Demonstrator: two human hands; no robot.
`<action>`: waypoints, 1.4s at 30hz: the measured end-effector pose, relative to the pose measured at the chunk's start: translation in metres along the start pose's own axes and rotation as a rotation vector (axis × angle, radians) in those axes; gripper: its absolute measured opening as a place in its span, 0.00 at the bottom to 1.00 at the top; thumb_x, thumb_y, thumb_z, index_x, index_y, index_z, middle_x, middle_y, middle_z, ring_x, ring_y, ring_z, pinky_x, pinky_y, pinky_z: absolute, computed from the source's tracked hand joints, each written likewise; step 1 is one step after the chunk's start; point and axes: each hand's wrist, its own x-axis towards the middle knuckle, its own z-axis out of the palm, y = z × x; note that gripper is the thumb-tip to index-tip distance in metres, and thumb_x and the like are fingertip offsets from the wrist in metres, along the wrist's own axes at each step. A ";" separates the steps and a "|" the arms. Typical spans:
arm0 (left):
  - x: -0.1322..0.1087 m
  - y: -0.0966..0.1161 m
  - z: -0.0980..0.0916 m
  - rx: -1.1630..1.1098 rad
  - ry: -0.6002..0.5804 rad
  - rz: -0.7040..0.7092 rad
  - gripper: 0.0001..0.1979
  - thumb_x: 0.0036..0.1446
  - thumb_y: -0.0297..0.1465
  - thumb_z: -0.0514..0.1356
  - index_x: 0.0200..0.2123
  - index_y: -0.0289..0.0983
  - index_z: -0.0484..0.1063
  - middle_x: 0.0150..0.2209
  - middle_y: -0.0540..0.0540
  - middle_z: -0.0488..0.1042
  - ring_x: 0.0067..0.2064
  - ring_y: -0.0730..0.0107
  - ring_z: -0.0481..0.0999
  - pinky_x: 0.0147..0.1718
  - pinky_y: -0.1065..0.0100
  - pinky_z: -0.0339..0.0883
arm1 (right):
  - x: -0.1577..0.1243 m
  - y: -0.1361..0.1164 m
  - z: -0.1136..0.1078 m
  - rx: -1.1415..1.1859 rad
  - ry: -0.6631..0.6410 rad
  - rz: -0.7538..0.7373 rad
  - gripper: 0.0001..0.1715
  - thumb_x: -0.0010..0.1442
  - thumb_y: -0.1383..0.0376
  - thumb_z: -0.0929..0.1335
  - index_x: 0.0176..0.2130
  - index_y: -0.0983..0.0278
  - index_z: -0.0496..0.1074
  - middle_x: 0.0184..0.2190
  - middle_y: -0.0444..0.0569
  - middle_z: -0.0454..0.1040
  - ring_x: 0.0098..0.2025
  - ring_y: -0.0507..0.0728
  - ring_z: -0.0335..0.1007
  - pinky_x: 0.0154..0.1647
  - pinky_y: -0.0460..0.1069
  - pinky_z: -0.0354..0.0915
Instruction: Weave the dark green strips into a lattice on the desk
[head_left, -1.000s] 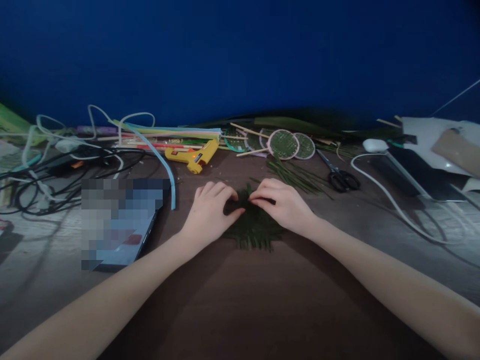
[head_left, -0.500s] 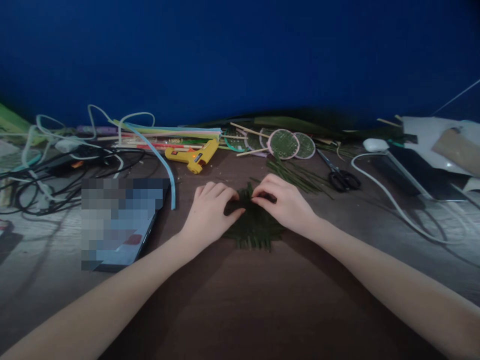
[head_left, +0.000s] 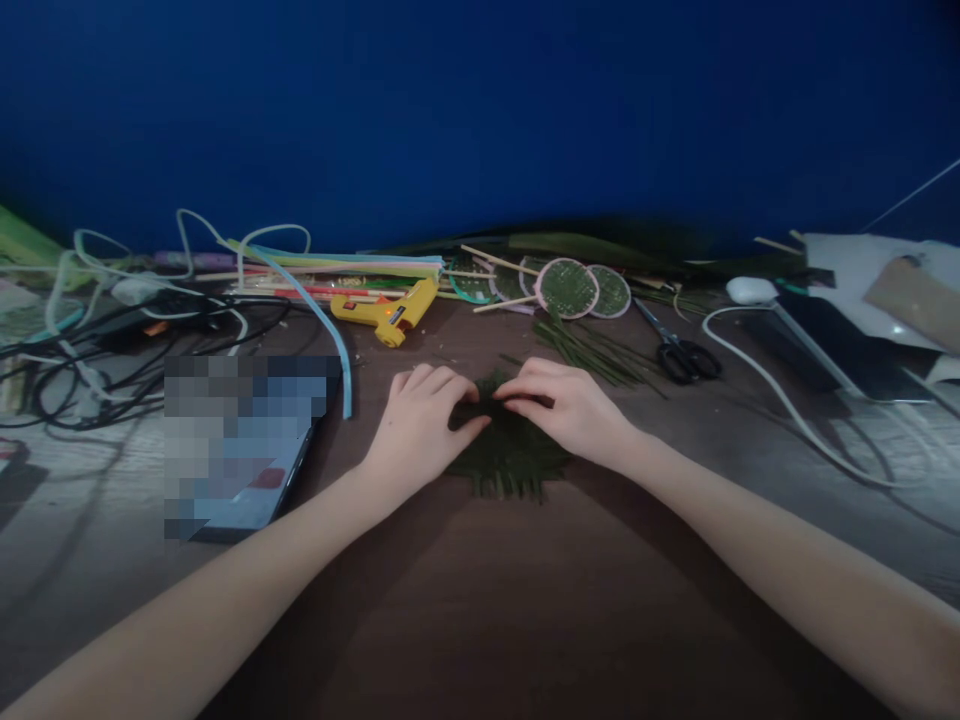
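Note:
A dark green mat of woven leaf strips (head_left: 511,468) lies on the brown table in front of me, its strip ends fringed along the near edge. My left hand (head_left: 420,420) curls over the mat's left side, thumb and forefinger gripping its upper part. From the right, my right hand (head_left: 566,405) pinches a leaf strip at the mat's top middle, with the fingertips close to my left hand's. The strip itself is mostly hidden by my fingers and is dark. Loose cut leaf strips (head_left: 592,352) lie just beyond my right hand.
A yellow glue gun (head_left: 390,315) lies behind my left hand. Round woven fans (head_left: 568,288) with sticks and black-handled scissors (head_left: 686,360) are at the back right. A tablet with a blurred screen (head_left: 262,450) lies left, near tangled cables (head_left: 75,370). A phone (head_left: 847,345) sits right.
My right hand has moved slightly left and nearer to me, its fingertips lower over the mat. My left hand has stayed in place.

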 end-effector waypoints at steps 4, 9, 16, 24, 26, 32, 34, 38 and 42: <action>0.000 0.000 0.000 0.009 -0.001 0.006 0.08 0.52 0.36 0.60 0.33 0.38 0.67 0.33 0.50 0.72 0.40 0.63 0.67 0.39 0.63 0.55 | -0.001 0.002 0.001 -0.045 -0.050 -0.031 0.13 0.59 0.68 0.63 0.39 0.62 0.76 0.30 0.47 0.69 0.32 0.52 0.65 0.33 0.47 0.60; 0.000 -0.001 0.000 0.007 -0.016 0.009 0.07 0.53 0.36 0.60 0.32 0.39 0.67 0.33 0.50 0.72 0.40 0.63 0.67 0.39 0.62 0.55 | -0.002 0.002 0.001 -0.078 -0.075 -0.034 0.15 0.59 0.69 0.62 0.40 0.61 0.76 0.30 0.47 0.69 0.31 0.51 0.65 0.33 0.47 0.60; 0.000 0.001 -0.002 -0.056 0.016 0.010 0.08 0.52 0.33 0.61 0.33 0.38 0.65 0.34 0.49 0.71 0.40 0.64 0.67 0.39 0.63 0.57 | -0.003 0.000 -0.001 -0.128 -0.093 -0.038 0.16 0.59 0.69 0.61 0.40 0.60 0.77 0.30 0.46 0.69 0.31 0.51 0.65 0.32 0.46 0.59; 0.000 0.003 -0.004 -0.250 -0.042 -0.014 0.10 0.51 0.25 0.59 0.37 0.39 0.63 0.36 0.51 0.71 0.39 0.68 0.70 0.38 0.66 0.62 | -0.002 0.003 0.000 -0.105 -0.090 -0.019 0.15 0.59 0.69 0.63 0.40 0.59 0.76 0.29 0.45 0.67 0.32 0.51 0.65 0.33 0.46 0.59; 0.000 0.003 -0.003 -0.276 -0.055 -0.035 0.11 0.50 0.24 0.59 0.37 0.40 0.62 0.36 0.51 0.71 0.39 0.69 0.71 0.38 0.66 0.63 | -0.002 0.003 0.001 -0.088 -0.084 -0.014 0.14 0.59 0.69 0.63 0.39 0.59 0.76 0.29 0.46 0.67 0.32 0.51 0.64 0.33 0.46 0.59; -0.002 0.002 -0.001 -0.165 -0.014 0.030 0.10 0.52 0.25 0.59 0.37 0.40 0.61 0.35 0.51 0.73 0.38 0.67 0.72 0.36 0.67 0.64 | 0.000 -0.002 -0.002 -0.033 -0.018 0.050 0.07 0.56 0.68 0.66 0.37 0.64 0.73 0.28 0.45 0.69 0.31 0.51 0.64 0.31 0.46 0.59; -0.002 0.002 -0.001 -0.093 0.004 0.079 0.08 0.53 0.26 0.58 0.37 0.39 0.62 0.34 0.50 0.73 0.37 0.67 0.72 0.36 0.66 0.63 | 0.001 -0.004 -0.003 0.004 0.032 0.087 0.06 0.55 0.68 0.67 0.36 0.64 0.72 0.26 0.44 0.69 0.28 0.51 0.64 0.30 0.46 0.59; -0.002 0.000 -0.001 0.049 0.017 0.218 0.05 0.57 0.32 0.55 0.36 0.38 0.65 0.31 0.48 0.72 0.34 0.66 0.70 0.34 0.66 0.62 | 0.001 -0.006 -0.004 0.208 0.160 0.182 0.06 0.52 0.65 0.69 0.34 0.63 0.71 0.24 0.43 0.71 0.26 0.50 0.66 0.29 0.46 0.61; -0.003 0.001 -0.003 0.160 0.014 0.381 0.14 0.61 0.39 0.49 0.42 0.39 0.68 0.31 0.47 0.70 0.33 0.65 0.69 0.33 0.65 0.61 | 0.002 -0.009 -0.005 0.442 0.208 0.230 0.07 0.51 0.64 0.69 0.33 0.63 0.71 0.27 0.44 0.74 0.29 0.52 0.70 0.30 0.47 0.64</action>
